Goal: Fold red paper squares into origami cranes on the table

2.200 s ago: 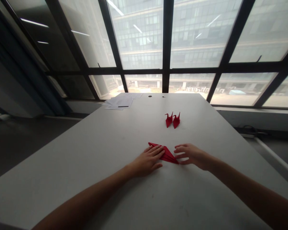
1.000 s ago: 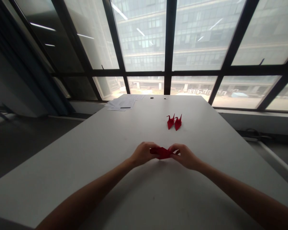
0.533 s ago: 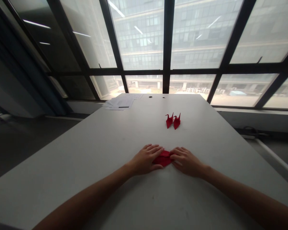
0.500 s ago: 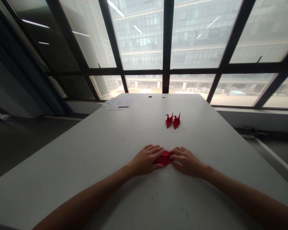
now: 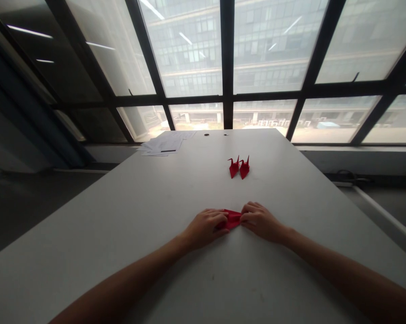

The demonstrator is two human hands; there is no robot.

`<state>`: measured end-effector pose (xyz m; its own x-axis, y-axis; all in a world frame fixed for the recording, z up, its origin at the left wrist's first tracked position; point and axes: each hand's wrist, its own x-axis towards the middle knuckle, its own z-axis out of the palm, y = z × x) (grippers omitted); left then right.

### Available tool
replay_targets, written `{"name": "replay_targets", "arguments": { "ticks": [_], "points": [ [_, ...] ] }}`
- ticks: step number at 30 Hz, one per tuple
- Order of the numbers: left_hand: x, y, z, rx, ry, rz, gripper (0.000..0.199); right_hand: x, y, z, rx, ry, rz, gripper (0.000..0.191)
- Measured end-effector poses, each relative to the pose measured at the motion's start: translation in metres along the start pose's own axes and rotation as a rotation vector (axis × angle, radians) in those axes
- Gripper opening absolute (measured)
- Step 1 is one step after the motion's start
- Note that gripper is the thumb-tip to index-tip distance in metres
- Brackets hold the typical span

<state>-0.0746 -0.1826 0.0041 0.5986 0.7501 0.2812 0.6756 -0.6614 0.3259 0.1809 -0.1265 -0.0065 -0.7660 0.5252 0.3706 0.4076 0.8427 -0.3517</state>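
Note:
A folded piece of red paper lies on the white table between my hands. My left hand rests over its left part, fingers curled onto the paper and covering that end. At the right tip, my right hand pinches the paper between thumb and fingers. The paper narrows toward that tip, with a crease running along it. Farther back stand two red paper cranes, a left crane and a right crane, side by side and close together.
Loose paper sheets lie at the table's far left, with a dark pen on top. A small round dark hole is near the far edge. Large windows rise behind the table, and a dark blue curtain hangs at left.
My left fingers have curled in more, and my right hand has closed at the paper's right tip. The red paper now looks narrower and more pointed there. The whole view has shifted slightly.

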Motion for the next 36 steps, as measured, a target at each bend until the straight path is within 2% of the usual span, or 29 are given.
{"name": "replay_targets", "arguments": {
  "ticks": [4, 8, 12, 17, 21, 23, 28, 31, 36],
  "points": [
    [0.001, -0.001, 0.004, -0.024, 0.046, 0.007, 0.016, 0.002, 0.0, 0.004, -0.005, 0.048, 0.019, 0.012],
    [0.003, -0.001, 0.007, -0.04, 0.084, -0.062, 0.018, 0.003, 0.001, 0.007, -0.005, 0.072, 0.029, 0.013],
    [0.006, -0.003, 0.01, -0.036, 0.087, -0.136, 0.015, 0.005, 0.002, 0.013, 0.007, 0.119, 0.138, 0.011],
    [0.005, -0.006, 0.011, -0.009, 0.088, 0.004, 0.023, 0.006, 0.004, 0.015, 0.037, 0.144, 0.214, 0.007],
    [0.002, -0.004, 0.007, 0.039, 0.038, 0.031, 0.03, 0.003, -0.004, 0.01, -0.007, 0.141, 0.198, 0.017],
    [0.001, -0.004, 0.007, 0.05, 0.033, 0.022, 0.033, 0.001, -0.013, 0.008, -0.058, 0.103, 0.148, 0.03],
    [0.0, -0.005, 0.01, 0.019, 0.082, 0.03, 0.026, -0.01, -0.028, 0.014, -0.138, -0.192, -0.01, 0.073],
    [-0.001, -0.006, 0.01, 0.012, 0.084, 0.027, 0.027, -0.024, -0.02, 0.013, -0.174, -0.253, 0.01, 0.077],
    [-0.002, -0.006, 0.01, 0.022, 0.059, 0.01, 0.026, -0.055, 0.0, -0.001, -0.253, -0.243, 0.097, 0.074]
  ]
}}
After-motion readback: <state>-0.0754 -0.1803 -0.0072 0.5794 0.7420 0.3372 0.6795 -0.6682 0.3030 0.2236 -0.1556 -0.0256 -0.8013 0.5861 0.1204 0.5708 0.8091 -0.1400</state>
